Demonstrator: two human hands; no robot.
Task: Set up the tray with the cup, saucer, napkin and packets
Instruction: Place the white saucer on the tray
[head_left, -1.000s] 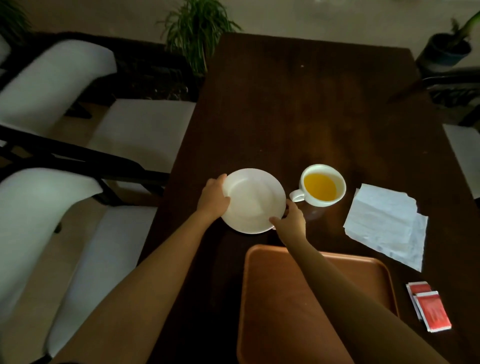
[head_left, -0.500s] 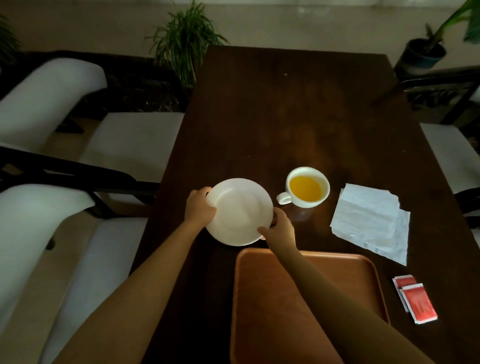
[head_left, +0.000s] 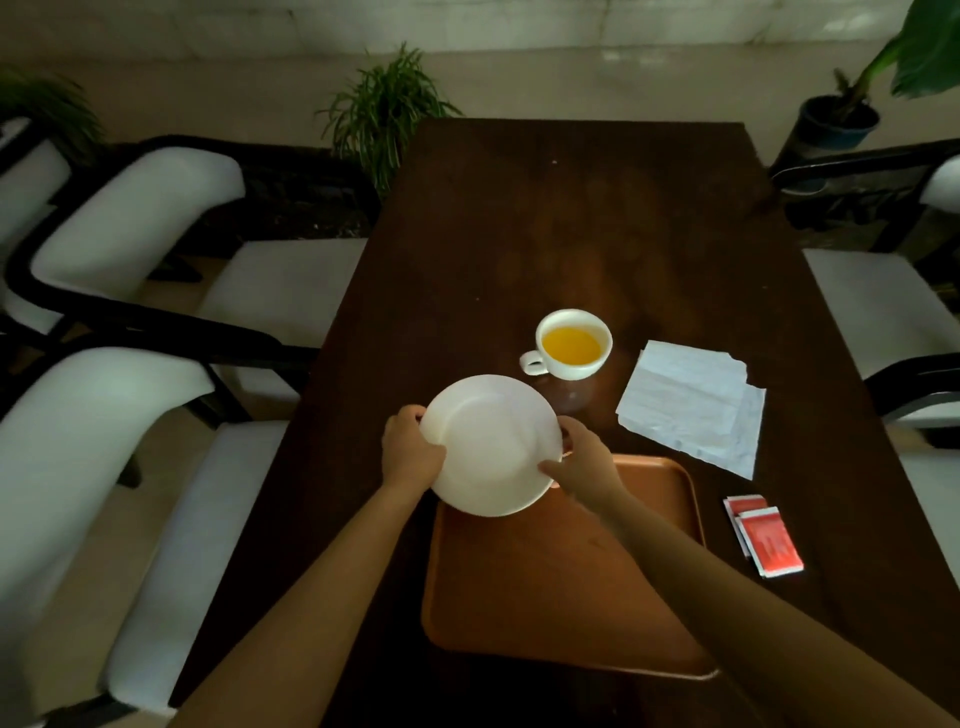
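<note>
White saucer (head_left: 491, 444) at frame centre, gripped at both rims by left hand (head_left: 410, 451) and right hand (head_left: 582, 462), over top-left corner of tray (head_left: 566, 587). Cup (head_left: 571, 344) just above on desk (head_left: 571, 218); napkin (head_left: 691, 402) and packets (head_left: 766, 535) at right.

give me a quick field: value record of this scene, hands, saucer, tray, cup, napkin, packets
left hand: grips saucer's left rim
right hand: grips saucer's right rim
saucer: white, empty, held overlapping tray's far left corner
tray: orange-brown, nothing resting on it
cup: white, holds yellow-orange liquid, on table beyond saucer
napkin: white, flat, right of cup
packets: red, on table right of tray
</note>
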